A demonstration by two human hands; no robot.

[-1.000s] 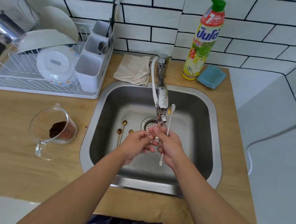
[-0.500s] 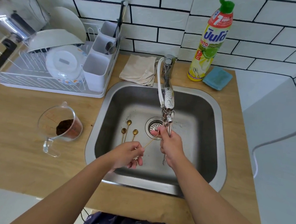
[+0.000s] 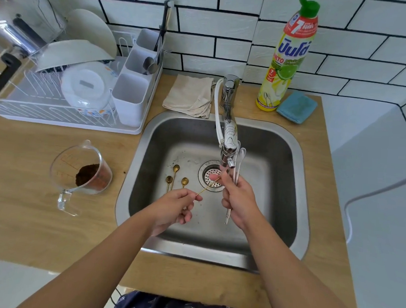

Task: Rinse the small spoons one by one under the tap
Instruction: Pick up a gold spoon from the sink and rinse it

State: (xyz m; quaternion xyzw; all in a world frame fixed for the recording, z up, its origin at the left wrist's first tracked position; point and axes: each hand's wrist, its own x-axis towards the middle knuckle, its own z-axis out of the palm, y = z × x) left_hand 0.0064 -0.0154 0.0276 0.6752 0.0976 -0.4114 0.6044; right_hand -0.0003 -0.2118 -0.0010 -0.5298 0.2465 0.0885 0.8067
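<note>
My left hand [image 3: 176, 206] pinches the handle end of a small gold spoon [image 3: 206, 187], whose bowl end points up toward the tap spout [image 3: 230, 164] and touches the fingertips of my right hand [image 3: 237, 199]. That hand is also closed around long white spoons [image 3: 238, 166] that stand upright beside the spout, their handles sticking out below the palm. Three small gold spoons [image 3: 175, 176] lie on the sink floor left of the drain [image 3: 211, 176]. Whether water is running cannot be told.
The steel sink [image 3: 290, 164] is set in a wooden counter. A dish rack [image 3: 62, 117] with a cutlery holder stands at back left, a measuring cup with brown powder [image 3: 85, 177] left of the sink. A folded cloth [image 3: 189, 96], soap bottle [image 3: 285, 61] and blue sponge [image 3: 296, 107] sit behind.
My left hand has drawn back to the left from the right hand, sliding down to the gold spoon's handle end. The right hand stays under the spout with the white spoons.
</note>
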